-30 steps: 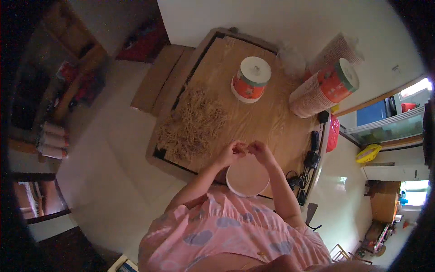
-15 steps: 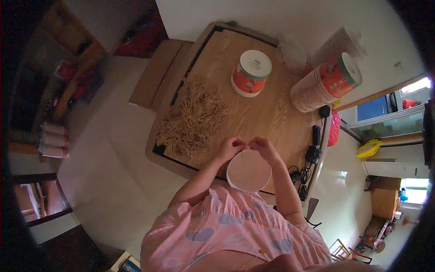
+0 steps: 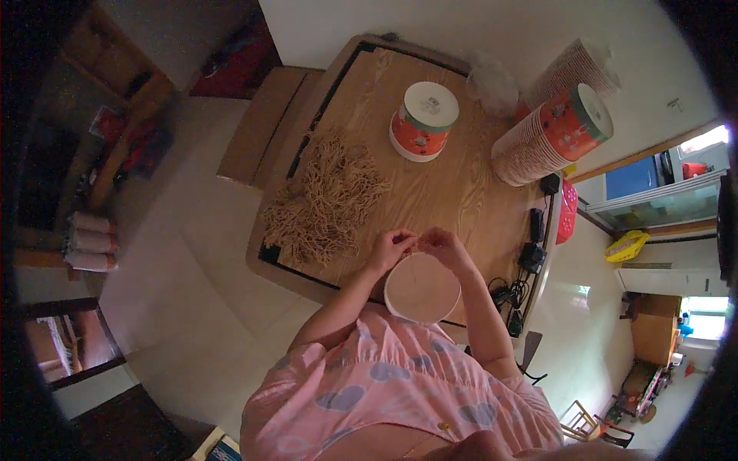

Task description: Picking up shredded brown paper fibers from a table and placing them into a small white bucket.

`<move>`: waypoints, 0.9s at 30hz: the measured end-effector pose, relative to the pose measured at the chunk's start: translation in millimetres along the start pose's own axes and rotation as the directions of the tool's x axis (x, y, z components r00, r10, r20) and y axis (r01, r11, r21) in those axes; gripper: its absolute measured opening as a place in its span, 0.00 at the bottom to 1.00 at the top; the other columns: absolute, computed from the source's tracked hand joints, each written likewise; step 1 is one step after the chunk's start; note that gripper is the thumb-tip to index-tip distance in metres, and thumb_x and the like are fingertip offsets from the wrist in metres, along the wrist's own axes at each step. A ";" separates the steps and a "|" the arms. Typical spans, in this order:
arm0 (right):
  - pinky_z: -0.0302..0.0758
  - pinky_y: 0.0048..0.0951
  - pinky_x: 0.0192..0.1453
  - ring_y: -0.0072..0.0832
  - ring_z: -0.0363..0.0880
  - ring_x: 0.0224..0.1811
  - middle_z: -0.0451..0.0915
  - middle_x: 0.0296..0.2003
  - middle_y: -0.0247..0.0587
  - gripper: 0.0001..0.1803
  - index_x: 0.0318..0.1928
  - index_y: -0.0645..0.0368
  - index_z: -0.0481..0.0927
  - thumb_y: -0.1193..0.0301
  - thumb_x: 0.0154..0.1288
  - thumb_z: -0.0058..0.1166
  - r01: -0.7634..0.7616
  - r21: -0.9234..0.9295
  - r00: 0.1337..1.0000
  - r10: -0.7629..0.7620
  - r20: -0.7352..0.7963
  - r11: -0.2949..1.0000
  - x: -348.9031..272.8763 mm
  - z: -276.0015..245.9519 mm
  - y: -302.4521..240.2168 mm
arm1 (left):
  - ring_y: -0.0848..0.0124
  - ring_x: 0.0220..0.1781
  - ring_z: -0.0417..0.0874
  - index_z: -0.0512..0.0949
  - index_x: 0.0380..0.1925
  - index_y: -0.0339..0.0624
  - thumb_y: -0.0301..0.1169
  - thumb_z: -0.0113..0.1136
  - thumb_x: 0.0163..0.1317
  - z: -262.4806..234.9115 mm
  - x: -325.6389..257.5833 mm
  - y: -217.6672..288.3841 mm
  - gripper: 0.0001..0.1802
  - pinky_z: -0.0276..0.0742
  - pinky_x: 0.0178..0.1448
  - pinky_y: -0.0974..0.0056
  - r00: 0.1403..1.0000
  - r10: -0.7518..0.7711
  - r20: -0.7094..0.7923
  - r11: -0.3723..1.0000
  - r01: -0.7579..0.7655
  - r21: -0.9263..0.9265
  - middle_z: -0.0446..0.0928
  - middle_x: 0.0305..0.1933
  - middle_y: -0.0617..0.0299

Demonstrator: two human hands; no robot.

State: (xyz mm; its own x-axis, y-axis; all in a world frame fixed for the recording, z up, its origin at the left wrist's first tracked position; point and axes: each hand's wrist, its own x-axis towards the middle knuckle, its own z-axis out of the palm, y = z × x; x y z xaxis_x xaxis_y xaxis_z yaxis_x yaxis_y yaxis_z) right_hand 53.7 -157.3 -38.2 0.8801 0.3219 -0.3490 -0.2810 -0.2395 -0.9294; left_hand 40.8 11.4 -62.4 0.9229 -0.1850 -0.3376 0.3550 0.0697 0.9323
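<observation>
A pale round paper bucket [image 3: 422, 290] is at the table's near edge, against my body, its round face toward me. My left hand [image 3: 395, 247] is closed in a pinch at the bucket's far rim. Close beside it, my right hand [image 3: 442, 247] pinches at the same rim, the fingertips of both hands nearly meeting. A thin cord shows faintly just below the fingers; its ends are hidden. Left of my hands lies a loose heap of tan twisted cords [image 3: 330, 203].
Beyond my hands an orange-and-white paper bucket [image 3: 421, 142] stands upside down on the wooden table [image 3: 453, 192]. A long tilted stack of nested buckets [image 3: 542, 142] lies at the far right. Black adapters and cables [image 3: 530, 259] line the right edge. A clear plastic bag [image 3: 493, 88] rests against the wall.
The right hand's fingers have turned slightly inward over the far rim, toward the left hand. The left hand and the bucket have barely moved.
</observation>
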 end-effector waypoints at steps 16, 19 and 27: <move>0.68 0.19 0.33 0.16 0.69 0.27 0.74 0.23 0.30 0.06 0.31 0.63 0.76 0.73 0.57 0.49 0.066 -0.154 0.997 -0.071 -0.027 0.986 2.4 -1.4 7.6 | 0.79 0.28 0.75 0.77 0.34 0.37 0.28 0.59 0.51 -6.8 3.8 -19.0 0.10 0.72 0.34 0.72 0.990 0.124 0.067 0.985 -0.131 0.115 0.78 0.27 0.63; 0.68 0.19 0.34 0.17 0.70 0.28 0.74 0.23 0.30 0.07 0.31 0.63 0.76 0.72 0.58 0.48 0.046 -0.154 0.999 -0.049 -0.014 0.987 0.8 -0.8 1.3 | 0.77 0.34 0.76 0.77 0.34 0.40 0.29 0.60 0.51 -3.7 5.4 -19.8 0.10 0.73 0.40 0.71 0.996 0.091 0.018 0.994 -0.092 0.055 0.78 0.33 0.64; 0.68 0.19 0.36 0.18 0.70 0.29 0.74 0.24 0.31 0.06 0.31 0.63 0.76 0.73 0.57 0.48 -0.002 -0.103 1.000 0.000 -0.024 0.995 1.2 -1.0 6.8 | 0.79 0.30 0.76 0.78 0.32 0.38 0.29 0.61 0.50 -4.1 1.9 -9.0 0.09 0.73 0.36 0.72 0.995 0.100 0.009 0.987 -0.100 0.128 0.78 0.29 0.64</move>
State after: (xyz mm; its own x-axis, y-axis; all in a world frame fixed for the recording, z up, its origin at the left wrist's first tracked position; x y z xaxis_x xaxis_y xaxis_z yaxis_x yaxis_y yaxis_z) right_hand 53.3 -159.5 -44.7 0.8890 0.3002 -0.3459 -0.2421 -0.3331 -0.9113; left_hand 40.0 14.5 -71.9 0.9524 -0.1855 -0.2420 0.2390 -0.0387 0.9703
